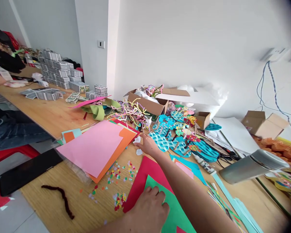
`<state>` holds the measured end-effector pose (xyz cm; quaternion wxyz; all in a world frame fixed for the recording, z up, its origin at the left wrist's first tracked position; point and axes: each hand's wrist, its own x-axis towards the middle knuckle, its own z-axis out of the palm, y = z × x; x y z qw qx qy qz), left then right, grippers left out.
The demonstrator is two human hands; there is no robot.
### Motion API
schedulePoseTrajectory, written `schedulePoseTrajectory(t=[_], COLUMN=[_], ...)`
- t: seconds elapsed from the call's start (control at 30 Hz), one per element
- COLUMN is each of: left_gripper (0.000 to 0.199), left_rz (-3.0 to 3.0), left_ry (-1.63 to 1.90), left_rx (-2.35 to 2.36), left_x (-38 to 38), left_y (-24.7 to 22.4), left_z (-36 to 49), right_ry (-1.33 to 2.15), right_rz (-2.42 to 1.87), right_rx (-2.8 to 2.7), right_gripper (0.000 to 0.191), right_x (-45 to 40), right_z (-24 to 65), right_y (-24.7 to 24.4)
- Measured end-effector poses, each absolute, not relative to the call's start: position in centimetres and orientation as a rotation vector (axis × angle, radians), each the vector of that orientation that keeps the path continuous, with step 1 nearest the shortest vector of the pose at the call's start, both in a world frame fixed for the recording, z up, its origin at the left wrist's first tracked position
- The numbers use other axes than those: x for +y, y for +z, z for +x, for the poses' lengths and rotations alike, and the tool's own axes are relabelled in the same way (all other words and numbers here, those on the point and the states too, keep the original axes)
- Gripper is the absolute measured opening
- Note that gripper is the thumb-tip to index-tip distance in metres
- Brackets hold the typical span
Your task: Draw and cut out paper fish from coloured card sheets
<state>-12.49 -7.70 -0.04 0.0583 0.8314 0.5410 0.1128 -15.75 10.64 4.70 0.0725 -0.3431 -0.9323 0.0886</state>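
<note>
My left hand rests with curled fingers on a green paper sheet, which lies over a red paper sheet. My right hand reaches across to the middle of the table, thumb and forefinger apart, beside small white paper pieces. Nothing shows between its fingers. Left of it lies a stack of coloured sheets with a pink sheet on top and an orange sheet under it. Tiny paper confetti is scattered between the stack and the red sheet.
A dark pipe cleaner and a black phone-like slab lie at left. A silver flask, a glue bottle and fish cutouts are at right. Behind stand a cardboard box and stacked bundles. Another person sits at left.
</note>
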Motion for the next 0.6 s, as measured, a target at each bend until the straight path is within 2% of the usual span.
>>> schedulePoseTrajectory(t=[0.1, 0.27, 0.6], left_gripper=[0.016, 0.018, 0.017], left_rz=[2.520, 2.497, 2.431], left_ry=[0.334, 0.374, 0.363], left_rx=[1.639, 1.645, 1.621], left_x=[-7.6, -7.7, -7.4], left_y=[-0.2, -0.6, -0.8], left_z=[-12.4, -12.2, -12.2], right_ry=[0.217, 0.155, -0.030], right_rz=[-1.115, -1.159, -1.118], right_rx=[-2.810, -2.890, -2.816], right_gripper=[0.055, 0.037, 0.028], right_x=[11.2, 10.8, 10.2], right_z=[-17.5, -18.2, -16.5], right_y=[3.8, 3.6, 5.9])
